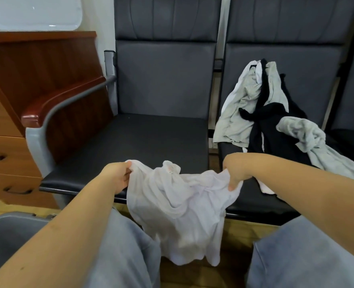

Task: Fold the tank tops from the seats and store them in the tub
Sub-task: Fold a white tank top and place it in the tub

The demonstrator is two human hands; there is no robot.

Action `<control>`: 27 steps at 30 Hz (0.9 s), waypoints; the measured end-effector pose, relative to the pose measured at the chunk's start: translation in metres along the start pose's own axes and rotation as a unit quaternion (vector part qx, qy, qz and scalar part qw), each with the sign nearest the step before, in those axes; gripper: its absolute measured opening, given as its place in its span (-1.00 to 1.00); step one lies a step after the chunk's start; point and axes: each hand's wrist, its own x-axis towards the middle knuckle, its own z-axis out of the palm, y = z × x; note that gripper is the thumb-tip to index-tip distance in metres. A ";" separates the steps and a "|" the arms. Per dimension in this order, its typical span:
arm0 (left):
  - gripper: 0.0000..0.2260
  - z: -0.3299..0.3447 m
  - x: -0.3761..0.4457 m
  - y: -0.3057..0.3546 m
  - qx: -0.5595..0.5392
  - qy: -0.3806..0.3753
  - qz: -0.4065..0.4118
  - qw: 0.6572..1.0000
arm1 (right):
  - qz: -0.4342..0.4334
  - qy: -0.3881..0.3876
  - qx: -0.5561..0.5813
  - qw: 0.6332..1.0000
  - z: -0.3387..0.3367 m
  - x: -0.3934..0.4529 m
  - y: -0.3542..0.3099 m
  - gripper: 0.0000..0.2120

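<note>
Bare forearms, no sleeves in view; no rings or watch visible; light blue-grey trousers (120, 256) on both legs

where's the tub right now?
Head view, bottom-left corner: the grey tub sits on the floor beside the person's left arm, below the wooden drawers and left of the empty seat.

Thin, crumpled white cloth tank top (180, 208); matt dark leatherette seat (143, 140); glossy red-brown wooden armrest (61, 98); smooth grey plastic tub (7, 227).
</note>
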 end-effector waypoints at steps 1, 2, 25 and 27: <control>-0.92 0.000 -0.002 0.001 -0.007 0.012 -0.002 1.000 | 0.018 -0.010 -0.021 1.000 0.001 -0.002 0.003 -0.67; -0.89 0.000 -0.002 0.001 -0.020 0.016 0.000 1.000 | 0.031 -0.015 -0.027 0.999 0.001 -0.005 0.007 -0.70; -0.74 -0.077 0.010 0.021 0.059 0.052 0.117 0.990 | 0.019 0.046 0.541 0.839 -0.008 -0.029 0.078 -0.67; -0.75 -0.080 0.008 0.025 0.203 0.082 0.185 0.958 | 0.025 0.092 0.535 0.839 -0.010 -0.029 0.077 -0.66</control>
